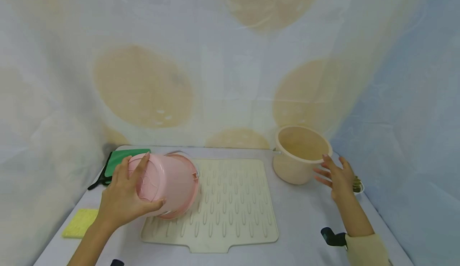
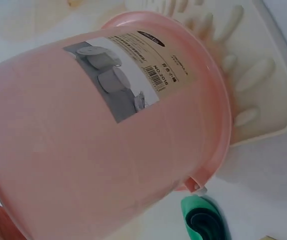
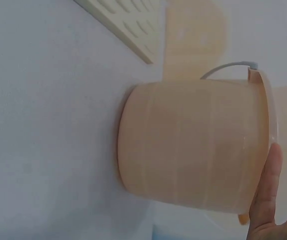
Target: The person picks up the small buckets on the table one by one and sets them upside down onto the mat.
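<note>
- Left hand (image 1: pixel 122 200) has fingers spread, gripping the base of the pink bucket (image 1: pixel 177 184), tipped sideways over the ridged mat (image 1: pixel 230 208)
- Right hand (image 1: pixel 339 178) has fingers loosely apart at the upright beige bucket's (image 1: pixel 292 172) rim
- White tabletop (image 1: pixel 298 218) underneath
- Wrinkly backdrop (image 1: pixel 233 78) behind, big tan blotches, kinda bluish at right

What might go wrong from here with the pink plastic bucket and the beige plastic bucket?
The pink plastic bucket, tipped sideways over the rectangular cream ribbed mat, might slip or roll, since only the left hand grips it.

The upright beige plastic bucket might tip if the right hand, at its rim, pushes it.
</note>
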Demonstrator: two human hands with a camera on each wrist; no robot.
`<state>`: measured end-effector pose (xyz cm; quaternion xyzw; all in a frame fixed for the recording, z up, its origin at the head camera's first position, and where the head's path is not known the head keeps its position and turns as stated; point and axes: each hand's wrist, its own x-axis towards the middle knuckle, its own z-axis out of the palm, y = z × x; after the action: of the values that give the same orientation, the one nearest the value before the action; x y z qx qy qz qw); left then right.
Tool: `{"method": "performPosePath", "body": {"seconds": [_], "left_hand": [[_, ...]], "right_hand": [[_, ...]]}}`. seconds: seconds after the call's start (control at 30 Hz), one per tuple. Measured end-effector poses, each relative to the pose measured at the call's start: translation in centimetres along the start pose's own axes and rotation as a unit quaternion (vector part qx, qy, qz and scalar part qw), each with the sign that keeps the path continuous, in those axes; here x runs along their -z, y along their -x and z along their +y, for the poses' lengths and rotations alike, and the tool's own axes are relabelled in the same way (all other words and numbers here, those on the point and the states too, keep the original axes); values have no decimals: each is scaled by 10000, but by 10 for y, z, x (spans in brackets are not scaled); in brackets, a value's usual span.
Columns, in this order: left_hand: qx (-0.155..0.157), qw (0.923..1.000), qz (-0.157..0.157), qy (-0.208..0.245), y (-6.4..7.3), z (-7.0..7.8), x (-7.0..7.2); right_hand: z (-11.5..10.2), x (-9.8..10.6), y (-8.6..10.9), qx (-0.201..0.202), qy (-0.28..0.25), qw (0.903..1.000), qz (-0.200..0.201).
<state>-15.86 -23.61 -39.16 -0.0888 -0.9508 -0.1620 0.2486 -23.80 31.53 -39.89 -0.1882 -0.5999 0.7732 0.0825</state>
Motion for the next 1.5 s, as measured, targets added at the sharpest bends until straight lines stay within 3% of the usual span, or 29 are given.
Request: {"method": "performPosePath", "body": {"seconds": [0.1,0.4,0.63,0.83,1.2,1.5], "left_hand": [[-68,9998,-103,-123,-3,4,-4],[-136,9953,-789,-553,-19,18,-9],[-215,9916,-1128,-601,-29,23,-14],[-286,9896,-1251,-643,-36,26,-19],[-223,9871,-1454,-624,-44,31,-21],[-300,9839,-1634,-659,-54,29,-29]], "right_hand": [[1,-1,-1,-31,-46,10000,32],[0,-2,-3,-35,-142,9999,76],[-4,-4,-3,-59,-245,9996,89],[-5,-4,-3,-67,-218,9997,39],[1,-2,-8,-174,286,9990,283],[4,-2,-10,-75,649,9976,243]]}}
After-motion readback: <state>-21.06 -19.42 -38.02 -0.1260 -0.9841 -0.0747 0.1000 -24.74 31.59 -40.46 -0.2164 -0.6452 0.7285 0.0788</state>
